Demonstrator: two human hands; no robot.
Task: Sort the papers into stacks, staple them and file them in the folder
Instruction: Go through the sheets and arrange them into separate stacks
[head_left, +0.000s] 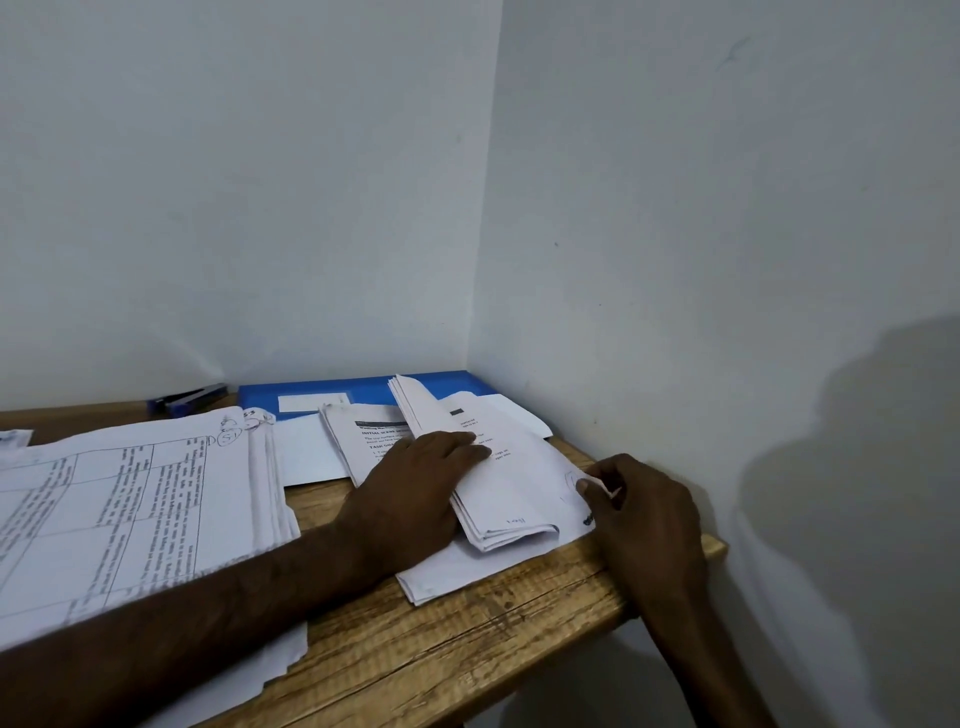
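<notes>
Nearest us the wooden worktop (467, 654) shows its bare front edge; across it the left forearm lies over a thick stack of ruled, printed papers (130, 509) spread on the left; further in, the left hand (415, 493) rests flat with straight fingers, pressing on a folded bundle of papers (498, 499); under that bundle lies a loose sheet (452, 574); at the worktop's right edge the right hand (639, 509) pinches a corner of paper between thumb and fingers, which we take to be that sheet's; beyond the hands a printed page with a bold heading (369, 436) overlaps other white sheets; farthest back the blue folder (311, 392) lies flat against the wall, partly covered by papers; left of it sits a dark stapler (187, 399).
</notes>
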